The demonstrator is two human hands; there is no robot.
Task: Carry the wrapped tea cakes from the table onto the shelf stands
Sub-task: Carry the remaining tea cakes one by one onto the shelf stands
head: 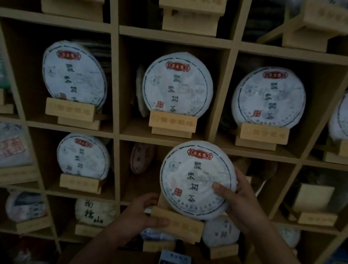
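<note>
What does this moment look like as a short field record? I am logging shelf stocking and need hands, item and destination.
setting: wooden grid shelf with wrapped tea cakes on wooden stands
held item: white wrapped tea cake, red label upward, seated on a wooden stand
right hand: grips the cake's right edge, thumb on its face
left hand: grips the stand's left end
position: cake and stand in front of the shelf, not yet inside a compartment
nearby: empty stand in the compartment to the right
lighting: dim
</note>
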